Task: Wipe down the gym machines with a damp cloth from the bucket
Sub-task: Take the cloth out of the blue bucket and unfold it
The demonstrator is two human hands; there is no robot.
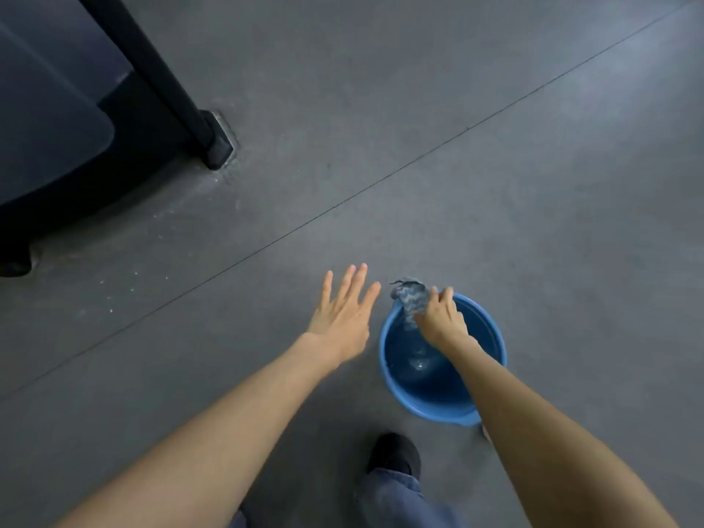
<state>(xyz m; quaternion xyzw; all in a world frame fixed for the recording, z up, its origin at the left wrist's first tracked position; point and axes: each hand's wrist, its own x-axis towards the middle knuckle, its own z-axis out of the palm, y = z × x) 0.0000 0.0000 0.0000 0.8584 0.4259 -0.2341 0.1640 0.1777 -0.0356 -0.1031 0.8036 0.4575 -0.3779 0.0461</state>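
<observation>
A round blue bucket [491, 329] stands on the grey floor at lower right, with water in its bottom. My right hand [442, 318] grips a wet grey cloth [409, 297] above the bucket's far left rim; the cloth bunches out past my fingers. My left hand [344, 310] hovers to the left of the bucket with its fingers spread straight, holding nothing. A dark gym machine [57, 120] with a black slanted post fills the upper left.
The machine's black foot [219, 146] rests on the floor near the upper left. A thin seam [343, 207] crosses the grey floor diagonally. My dark shoe [396, 451] and blue trouser leg stand just below the bucket.
</observation>
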